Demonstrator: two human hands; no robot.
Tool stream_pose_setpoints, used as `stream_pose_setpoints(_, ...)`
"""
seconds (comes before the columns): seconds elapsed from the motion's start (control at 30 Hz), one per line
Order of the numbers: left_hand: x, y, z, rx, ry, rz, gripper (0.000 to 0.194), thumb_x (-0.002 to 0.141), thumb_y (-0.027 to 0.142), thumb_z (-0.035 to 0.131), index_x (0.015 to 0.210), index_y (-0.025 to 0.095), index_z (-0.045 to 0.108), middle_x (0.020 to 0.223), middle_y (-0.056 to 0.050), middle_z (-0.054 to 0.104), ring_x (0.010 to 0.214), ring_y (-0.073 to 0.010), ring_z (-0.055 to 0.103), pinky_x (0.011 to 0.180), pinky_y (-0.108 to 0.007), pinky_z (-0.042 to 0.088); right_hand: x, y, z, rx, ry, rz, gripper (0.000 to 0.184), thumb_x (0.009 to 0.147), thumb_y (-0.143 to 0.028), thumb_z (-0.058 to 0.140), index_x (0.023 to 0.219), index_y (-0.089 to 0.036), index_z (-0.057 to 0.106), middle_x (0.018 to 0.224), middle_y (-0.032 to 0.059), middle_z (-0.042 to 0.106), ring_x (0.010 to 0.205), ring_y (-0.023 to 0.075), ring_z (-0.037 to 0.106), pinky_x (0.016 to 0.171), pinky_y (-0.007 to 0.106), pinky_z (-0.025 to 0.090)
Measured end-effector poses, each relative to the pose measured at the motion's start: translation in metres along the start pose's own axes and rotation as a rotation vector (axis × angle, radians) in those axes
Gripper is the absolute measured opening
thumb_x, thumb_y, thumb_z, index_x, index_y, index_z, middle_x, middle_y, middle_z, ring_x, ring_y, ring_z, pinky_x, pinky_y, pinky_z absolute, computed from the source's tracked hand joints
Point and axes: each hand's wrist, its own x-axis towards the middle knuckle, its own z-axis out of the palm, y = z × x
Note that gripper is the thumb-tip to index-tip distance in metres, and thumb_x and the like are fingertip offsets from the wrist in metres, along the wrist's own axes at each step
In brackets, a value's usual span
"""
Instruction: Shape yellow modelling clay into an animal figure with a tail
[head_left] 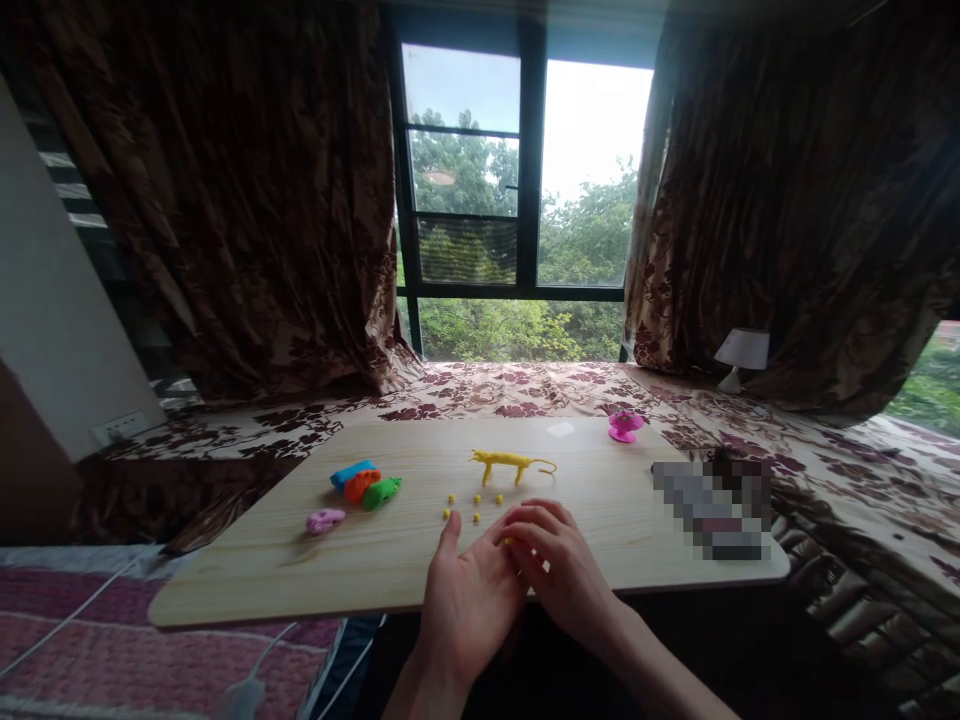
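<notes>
My left hand is turned palm up near the table's front edge, its thumb spread and its palm flat. Over its fingers bends my right hand, with fingertips curled against it. A small bit of yellow modelling clay shows between the two hands, mostly covered by the right fingers. Just beyond them lie several small yellow clay balls, loosely spread. Behind the balls stands a yellow clay animal figure, on thin legs, with a long curled tail pointing right.
On the wooden table, blue, orange and green clay lumps touch at the left, near a lilac lump. A bright pink object stands at the back right. A blurred-out item lies at the right edge.
</notes>
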Motion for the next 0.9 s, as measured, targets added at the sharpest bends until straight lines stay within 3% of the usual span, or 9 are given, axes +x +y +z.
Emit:
stream_pose_setpoints(0.07,-0.001,0.002,-0.005,0.014,0.073,-0.006,0.056,0.087,0.042,0.04,0.128,0.004,0.038,0.108,-0.017,0.061,0.098,-0.0219,0.061,0.093,-0.037,0.043,0.008,0.012,0.005,-0.062,-0.011,0.074,0.015,0.088,-0.021,0.05,0.097,-0.023,0.062,0.104,0.003,0.063,0.101,0.0167,0.052,0.089,0.031,0.042)
stream_pose_setpoints(0.2,-0.005,0.013,-0.02,0.055,0.333,0.046,0.061,0.084,0.04,0.046,0.131,0.004,0.032,0.126,-0.022,0.049,0.114,-0.0287,0.052,0.096,-0.044,0.042,0.023,0.045,0.013,-0.178,-0.048,0.175,0.019,0.085,-0.01,0.047,0.093,-0.018,0.063,0.09,0.0062,0.065,0.087,0.0188,0.056,0.08,0.031,0.04)
stream_pose_setpoints(0.33,-0.01,0.027,-0.03,0.05,0.413,0.165,0.054,0.084,0.034,0.046,0.128,0.006,0.035,0.126,-0.021,0.049,0.115,-0.0291,0.051,0.094,-0.044,0.045,0.026,0.064,0.012,-0.273,-0.141,0.2,0.023,0.082,-0.007,0.047,0.09,-0.02,0.065,0.089,0.0062,0.065,0.085,0.0185,0.056,0.076,0.029,0.038)
stream_pose_setpoints(0.53,-0.012,0.036,-0.031,0.03,0.421,0.208,0.048,0.084,0.03,0.046,0.124,0.006,0.04,0.121,-0.021,0.053,0.113,-0.0302,0.052,0.092,-0.047,0.046,0.036,0.044,0.006,-0.362,-0.211,0.169,0.026,0.083,-0.008,0.045,0.098,-0.021,0.063,0.096,0.0075,0.064,0.094,0.0204,0.054,0.08,0.032,0.036)
stream_pose_setpoints(0.77,-0.013,0.036,-0.031,0.034,0.416,0.201,0.046,0.083,0.03,0.045,0.123,0.006,0.042,0.121,-0.022,0.052,0.111,-0.0299,0.055,0.089,-0.046,0.049,0.075,0.021,0.035,-0.356,-0.259,0.113,0.018,0.089,-0.03,0.05,0.096,-0.017,0.06,0.1,0.0046,0.061,0.094,0.0185,0.056,0.084,0.039,0.043)
stream_pose_setpoints(0.9,-0.012,0.036,-0.034,0.029,0.427,0.204,0.045,0.084,0.03,0.044,0.122,0.006,0.042,0.121,-0.022,0.052,0.11,-0.0297,0.055,0.088,-0.045,0.049,0.071,0.01,0.029,-0.289,-0.249,0.098,0.016,0.087,-0.024,0.052,0.081,-0.014,0.063,0.084,0.0059,0.064,0.084,0.0183,0.059,0.08,0.036,0.044)
